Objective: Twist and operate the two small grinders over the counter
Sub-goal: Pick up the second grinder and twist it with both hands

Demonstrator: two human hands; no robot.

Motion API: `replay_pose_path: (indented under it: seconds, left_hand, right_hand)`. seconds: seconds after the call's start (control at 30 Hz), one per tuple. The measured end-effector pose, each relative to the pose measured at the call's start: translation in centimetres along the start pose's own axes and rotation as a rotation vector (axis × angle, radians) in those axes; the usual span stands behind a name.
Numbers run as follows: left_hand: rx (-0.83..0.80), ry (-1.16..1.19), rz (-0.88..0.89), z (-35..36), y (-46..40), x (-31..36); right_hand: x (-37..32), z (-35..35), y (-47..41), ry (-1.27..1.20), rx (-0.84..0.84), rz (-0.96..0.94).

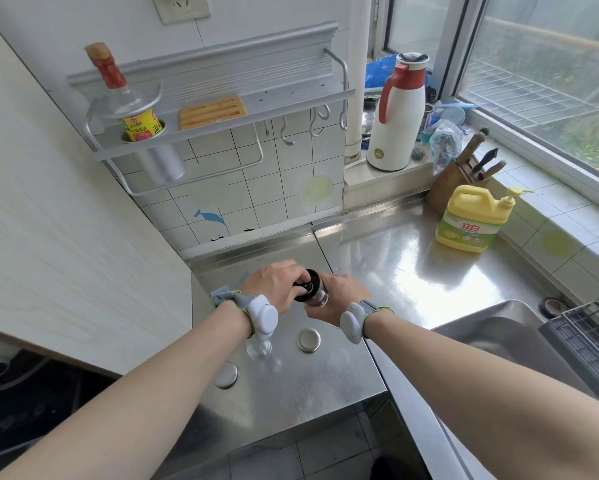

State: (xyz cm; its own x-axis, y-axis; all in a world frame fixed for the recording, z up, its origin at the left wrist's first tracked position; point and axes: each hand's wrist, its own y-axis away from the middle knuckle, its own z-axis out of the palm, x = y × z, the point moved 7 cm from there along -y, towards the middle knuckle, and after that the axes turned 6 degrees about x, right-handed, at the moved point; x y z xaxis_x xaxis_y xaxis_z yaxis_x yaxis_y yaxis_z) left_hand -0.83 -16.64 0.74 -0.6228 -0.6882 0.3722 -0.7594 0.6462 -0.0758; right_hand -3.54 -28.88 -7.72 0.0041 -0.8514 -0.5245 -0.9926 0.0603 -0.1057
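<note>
Hands both clamped around one dark-topped grinder, contents unclear, above steel counter

grinder above counter, sink right

Both arms extended, left hand and right hand curled closed — wrists banded

We record: grinder black-topped over clear glass; counter brushed steel grey; detergent jug yellow with green label; thermos white, red handle; wall tiles white, dark-gridded.
</note>
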Motion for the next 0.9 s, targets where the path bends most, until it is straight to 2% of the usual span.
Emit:
replay_pose_path:
  seconds: [0.27,0.47,0.73,0.9]
  left_hand:
    - [-0.001,-0.095,-0.057,-0.19,-0.55,-0.12]
    - [-0.004,0.034,0.059,-0.17,-0.42,0.23]
    - [0.021,-0.035,-0.031,-0.47,-0.79,-0.28]
    - [0.026,0.027,0.004,-0.54,-0.85,-0.56]
  right_hand:
    - [-0.06,-0.1,-0.05,0.008,0.016,0.012]
    - [0.02,-0.31,-0.22,-0.006,0.019,0.012]
    - [-0.19,0.01,-0.43,0.003,-0.006,0.017]
    - [-0.11,-0.1,-0.55,-0.003,0.007,0.01]
